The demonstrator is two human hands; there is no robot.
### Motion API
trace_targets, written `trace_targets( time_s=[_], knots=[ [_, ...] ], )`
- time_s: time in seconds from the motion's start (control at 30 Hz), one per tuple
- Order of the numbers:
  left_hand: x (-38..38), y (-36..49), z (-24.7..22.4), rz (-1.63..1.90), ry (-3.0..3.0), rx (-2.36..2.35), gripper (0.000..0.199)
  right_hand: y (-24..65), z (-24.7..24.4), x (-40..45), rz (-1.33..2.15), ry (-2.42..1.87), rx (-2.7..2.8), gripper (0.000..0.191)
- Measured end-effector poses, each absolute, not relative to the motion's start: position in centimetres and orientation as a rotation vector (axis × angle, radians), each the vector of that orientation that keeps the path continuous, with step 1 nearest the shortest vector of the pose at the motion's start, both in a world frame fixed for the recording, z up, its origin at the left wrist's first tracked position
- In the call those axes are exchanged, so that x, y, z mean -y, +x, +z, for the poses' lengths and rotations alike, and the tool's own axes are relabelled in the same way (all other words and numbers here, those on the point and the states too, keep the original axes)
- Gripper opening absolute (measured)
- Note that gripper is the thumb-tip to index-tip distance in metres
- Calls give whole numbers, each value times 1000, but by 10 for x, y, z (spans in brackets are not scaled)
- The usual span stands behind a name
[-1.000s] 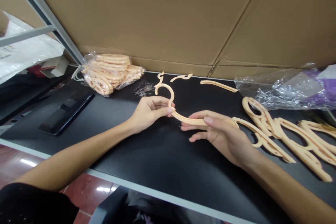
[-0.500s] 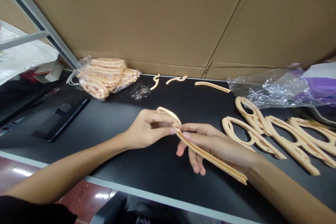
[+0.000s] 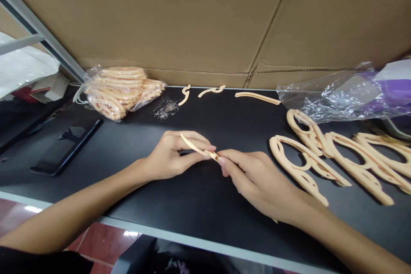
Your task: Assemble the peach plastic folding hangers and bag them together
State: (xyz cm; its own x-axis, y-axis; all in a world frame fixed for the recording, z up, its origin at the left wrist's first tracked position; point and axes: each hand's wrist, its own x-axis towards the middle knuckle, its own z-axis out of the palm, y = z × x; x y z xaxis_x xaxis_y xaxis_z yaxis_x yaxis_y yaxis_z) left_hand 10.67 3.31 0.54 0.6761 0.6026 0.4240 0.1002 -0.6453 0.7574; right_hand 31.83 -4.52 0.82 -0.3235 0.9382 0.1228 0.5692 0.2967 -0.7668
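Note:
Over the middle of the table, my left hand [image 3: 173, 154] is closed in a pinch on a thin, curved cream plastic hanger piece [image 3: 192, 143], whose hooked end sticks up past the fingers. My right hand [image 3: 253, 180] grips a long grooved hanger piece [image 3: 213, 154] close to where the two pieces meet. Most of the long piece is hidden behind the right hand. Whether the pieces are locked together I cannot tell. To the right of my right hand lie several looped cream hangers [image 3: 316, 172] on the black table.
A clear bag of cream pieces [image 3: 117, 90] lies back left, near grey crumbs [image 3: 165, 108]. Two small curved pieces [image 3: 212, 90] and a straight piece [image 3: 257, 97] lie along the back. A phone [image 3: 67, 147] is at left, crumpled plastic [image 3: 324, 96] at right, cardboard [image 3: 180, 17] behind.
My right hand has turned palm-down and its fingers have closed round the long piece, which now mostly hides behind it. The curved piece in my left hand has tilted. The view has shifted slightly.

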Motion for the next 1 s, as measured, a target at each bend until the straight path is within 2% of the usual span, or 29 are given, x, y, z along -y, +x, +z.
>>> trace_targets(
  time_s=[0.3, 0.8, 1.0],
  knots=[
    [-31, 104, 4, 821, 2366, -511, 23, 323, 7, 44, 820, -1352, 2109, 35],
    [-34, 107, -8, 1094, 2559, -275, 17, 326, 8, 40, 771, -1342, 2201, 34],
    [-34, 106, -10, 1012, 2642, -253, 26, 325, 4, 42, 706, -1351, 2221, 33]
  ],
)
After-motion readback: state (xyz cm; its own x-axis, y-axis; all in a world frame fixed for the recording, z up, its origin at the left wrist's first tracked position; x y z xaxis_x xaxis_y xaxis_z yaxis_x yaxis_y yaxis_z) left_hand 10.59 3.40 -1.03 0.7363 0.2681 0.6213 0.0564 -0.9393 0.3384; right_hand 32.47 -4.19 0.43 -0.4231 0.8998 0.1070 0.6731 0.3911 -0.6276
